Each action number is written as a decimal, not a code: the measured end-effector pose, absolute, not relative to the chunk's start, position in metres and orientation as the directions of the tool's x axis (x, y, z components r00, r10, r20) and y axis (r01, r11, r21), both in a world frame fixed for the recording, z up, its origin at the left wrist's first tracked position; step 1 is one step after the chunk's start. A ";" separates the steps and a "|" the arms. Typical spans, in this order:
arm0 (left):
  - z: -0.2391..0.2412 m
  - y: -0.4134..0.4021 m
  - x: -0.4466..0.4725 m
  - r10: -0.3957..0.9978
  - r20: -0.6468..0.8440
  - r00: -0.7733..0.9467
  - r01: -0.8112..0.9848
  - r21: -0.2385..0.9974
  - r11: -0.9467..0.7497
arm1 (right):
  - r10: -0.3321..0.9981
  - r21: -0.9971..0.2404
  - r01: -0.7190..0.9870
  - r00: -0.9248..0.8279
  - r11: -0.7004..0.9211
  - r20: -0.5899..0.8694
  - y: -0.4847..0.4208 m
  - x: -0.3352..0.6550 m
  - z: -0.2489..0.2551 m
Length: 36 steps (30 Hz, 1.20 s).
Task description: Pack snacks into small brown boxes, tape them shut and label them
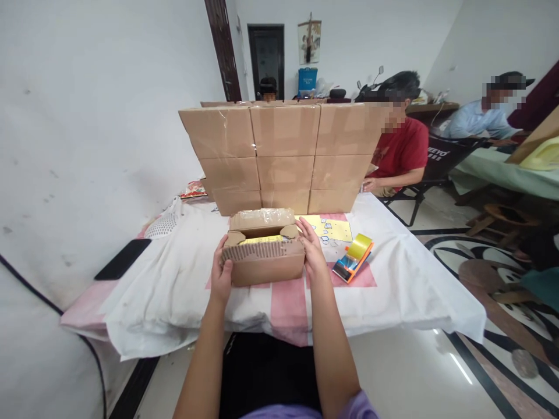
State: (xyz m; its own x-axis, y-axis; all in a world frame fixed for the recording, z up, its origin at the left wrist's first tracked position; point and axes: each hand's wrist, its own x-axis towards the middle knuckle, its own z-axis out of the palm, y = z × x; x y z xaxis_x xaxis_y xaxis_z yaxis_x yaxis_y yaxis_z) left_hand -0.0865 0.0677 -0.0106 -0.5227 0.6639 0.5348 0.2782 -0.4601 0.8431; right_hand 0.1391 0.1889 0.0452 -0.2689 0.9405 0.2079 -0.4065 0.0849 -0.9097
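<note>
Bench [393,291]: bare cloth left and right, far side closed by stacked cartons [283,157]. Small carton [267,265] lies near centre, long axis left–right, opening upward. Left hand [222,276] clasps its left end; right hand [312,247] rests flat-fingered against its right end

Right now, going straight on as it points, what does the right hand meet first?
Likely the raised lid of the open box that the right hand holds; stacked cartons stand behind.

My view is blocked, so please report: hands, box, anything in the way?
Left hand, right hand: holding cardboard box by its ends. Flaps open, something yellow inside. Tape dispenser to its right, apart; stacked boxes behind.
</note>
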 end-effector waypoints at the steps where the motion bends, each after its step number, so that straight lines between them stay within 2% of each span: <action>1: -0.010 0.068 -0.085 0.665 0.528 -0.529 0.268 0.847 -0.459 | 0.939 -0.909 -0.408 -0.274 0.084 0.210 0.189 0.139 0.044; 5: -0.009 0.068 -0.080 0.660 0.515 -0.548 0.267 0.855 -0.445 | 0.934 -0.909 -0.409 -0.289 0.078 0.210 0.188 0.140 0.040; 11: -0.009 0.067 -0.078 0.647 0.505 -0.571 0.284 0.861 -0.421 | 0.910 -0.896 -0.417 -0.296 0.151 0.291 0.184 0.141 0.039; 18: -0.005 0.068 -0.075 0.642 0.489 -0.590 0.216 0.862 -0.459 | 0.922 -0.909 -0.410 -0.319 0.077 0.222 0.191 0.136 0.044; 22: -0.009 0.067 -0.076 0.654 0.474 -0.590 0.241 0.876 -0.418 | 0.927 -0.870 -0.490 -0.300 0.055 0.227 0.196 0.133 0.044; 24: -0.007 0.065 -0.077 0.655 0.478 -0.585 0.288 0.878 -0.383 | 0.921 -0.860 -0.500 -0.278 0.103 0.272 0.197 0.133 0.042; 26: 0.000 0.061 -0.079 0.661 0.511 -0.549 0.394 0.856 -0.334 | 0.895 -0.858 -0.463 -0.253 0.222 0.368 0.197 0.135 0.041; 28: 0.016 0.055 -0.079 0.659 0.582 -0.477 0.589 0.768 -0.252 | 0.853 -0.845 -0.407 -0.237 0.348 0.466 0.197 0.137 0.040; 31: 0.050 0.048 -0.070 0.699 0.659 -0.278 0.874 0.475 -0.100 | 0.826 -0.833 -0.355 -0.226 0.424 0.517 0.198 0.139 0.039; 33: 0.069 0.047 -0.059 0.777 0.613 -0.142 0.949 0.307 -0.068 | 0.827 -0.834 -0.337 -0.216 0.436 0.520 0.198 0.140 0.038; 36: 0.085 0.052 -0.041 0.871 0.490 -0.032 0.973 0.215 -0.085 | 0.826 -0.836 -0.307 -0.207 0.455 0.525 0.196 0.141 0.035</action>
